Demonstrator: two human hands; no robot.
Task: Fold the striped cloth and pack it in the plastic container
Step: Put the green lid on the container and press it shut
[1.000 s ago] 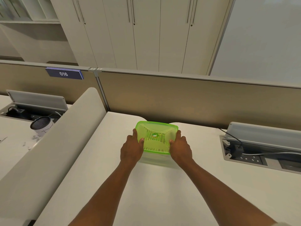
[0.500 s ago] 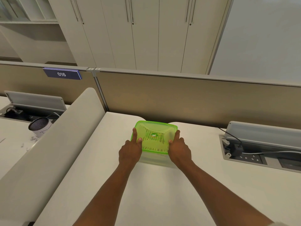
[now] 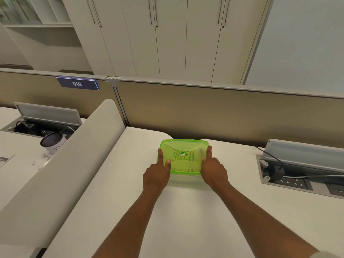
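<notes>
A clear plastic container with a translucent green lid stands on the white desk, near the partition. The striped cloth lies inside and shows through the lid as dark stripes. My left hand presses on the lid's left edge, forefinger stretched along it and thumb on top. My right hand does the same on the right edge. Both hands rest on the container's near corners.
A beige partition runs behind the container. A curved white divider borders the desk on the left. An open cable tray with sockets and a black plug lies to the right. A mesh cup stands on the neighbouring desk.
My forefingers have stretched further along the lid's side edges. The container has stayed in place.
</notes>
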